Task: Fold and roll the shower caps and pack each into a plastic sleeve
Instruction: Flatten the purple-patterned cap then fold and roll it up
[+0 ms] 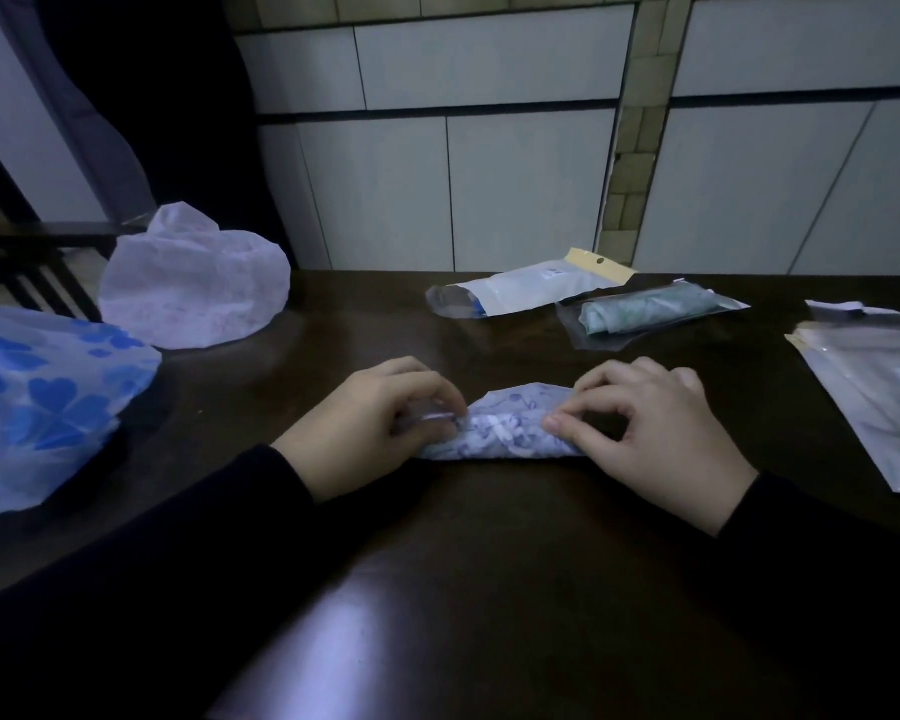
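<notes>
Left hand point(370, 423), right hand point(661, 433) curled, pinching ends of folded cap point(505, 428).

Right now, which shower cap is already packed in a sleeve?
The green cap, rolled inside a clear sleeve at the table's far right. The pale cap and blue-flowered cap lie loose at left; both hands are rolling a fourth.

Dim, bluish wide-angle view, soft glare on the dark table point(302, 631), edges bowed.
</notes>
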